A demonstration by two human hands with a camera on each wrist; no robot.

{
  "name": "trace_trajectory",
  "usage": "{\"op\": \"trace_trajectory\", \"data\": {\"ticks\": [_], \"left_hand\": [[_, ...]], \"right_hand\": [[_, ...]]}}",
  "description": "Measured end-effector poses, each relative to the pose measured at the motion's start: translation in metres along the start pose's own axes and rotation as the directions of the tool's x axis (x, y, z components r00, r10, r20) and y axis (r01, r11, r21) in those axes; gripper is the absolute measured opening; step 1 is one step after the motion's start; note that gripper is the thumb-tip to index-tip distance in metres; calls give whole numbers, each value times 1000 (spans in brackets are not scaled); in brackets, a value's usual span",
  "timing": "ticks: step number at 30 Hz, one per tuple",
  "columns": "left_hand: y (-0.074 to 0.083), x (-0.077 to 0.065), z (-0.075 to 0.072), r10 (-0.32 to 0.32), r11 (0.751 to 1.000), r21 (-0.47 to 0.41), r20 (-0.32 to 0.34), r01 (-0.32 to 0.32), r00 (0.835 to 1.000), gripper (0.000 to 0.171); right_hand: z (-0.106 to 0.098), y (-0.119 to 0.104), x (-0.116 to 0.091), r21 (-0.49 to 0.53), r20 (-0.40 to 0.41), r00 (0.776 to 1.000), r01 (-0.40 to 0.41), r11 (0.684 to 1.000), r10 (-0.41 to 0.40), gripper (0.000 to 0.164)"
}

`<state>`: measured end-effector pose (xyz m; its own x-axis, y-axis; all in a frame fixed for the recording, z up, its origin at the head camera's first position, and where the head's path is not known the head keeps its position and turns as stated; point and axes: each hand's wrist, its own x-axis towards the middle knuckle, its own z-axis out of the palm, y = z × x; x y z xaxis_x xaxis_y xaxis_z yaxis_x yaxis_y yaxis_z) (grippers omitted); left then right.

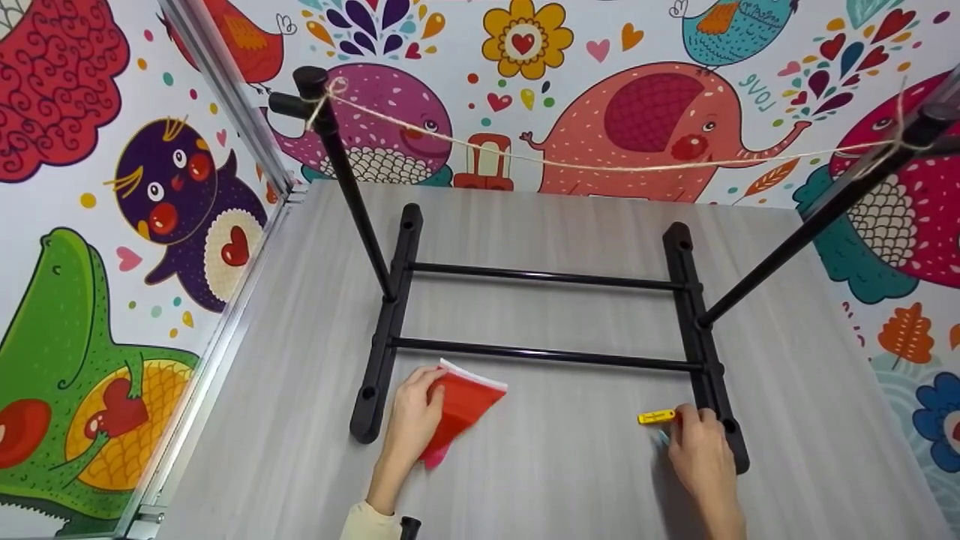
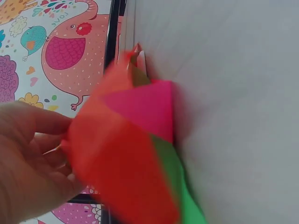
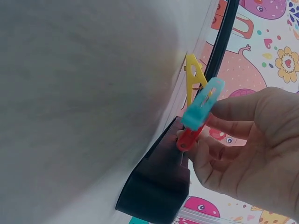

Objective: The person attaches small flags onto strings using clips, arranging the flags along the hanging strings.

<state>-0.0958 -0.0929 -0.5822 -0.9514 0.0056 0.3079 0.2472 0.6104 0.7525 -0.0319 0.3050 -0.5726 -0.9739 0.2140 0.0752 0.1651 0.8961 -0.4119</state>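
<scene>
A red triangular cloth flag (image 1: 469,405) with a white top edge is held by my left hand (image 1: 411,412), thumb and fingers pinching it at one side. Under it, in the left wrist view, show a pink flag (image 2: 152,105) and a green flag (image 2: 175,170). By the right foot of the black frame, my right hand (image 1: 703,450) pinches a teal clothespin (image 3: 203,105). A red clothespin (image 3: 189,139) sits against the same fingers, partly hidden behind the teal one. Beside the fingertips is a yellow clothespin (image 1: 657,416) on the table.
A black frame stands on the grey table (image 1: 570,457), with two crossbars (image 1: 555,354), a left post (image 1: 349,187) and a right post (image 1: 806,229). A thin string (image 1: 585,166) hangs between the post tops, tied at both. Cartoon-printed walls (image 1: 592,45) enclose the table.
</scene>
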Motion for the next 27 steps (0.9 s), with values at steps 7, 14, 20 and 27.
{"op": "trace_trajectory", "data": {"ticks": [7, 14, 20, 27], "left_hand": [[3, 1, -1, -47, 998, -33, -67, 45, 997, 16], [5, 2, -1, -33, 999, -43, -131, 27, 991, 10], [7, 2, -1, -51, 998, -51, -111, 45, 993, 9], [9, 2, -2, -29, 996, -82, -140, 18, 990, 12]], "right_hand": [[0, 1, 0, -6, -27, 999, 20, 1000, -20, 17], [1, 2, 1, 31, -141, 989, 57, 998, -52, 23], [1, 2, 1, 90, -195, 976, 112, 990, -92, 24], [0, 1, 2, 81, -227, 971, 94, 992, -74, 19]]}}
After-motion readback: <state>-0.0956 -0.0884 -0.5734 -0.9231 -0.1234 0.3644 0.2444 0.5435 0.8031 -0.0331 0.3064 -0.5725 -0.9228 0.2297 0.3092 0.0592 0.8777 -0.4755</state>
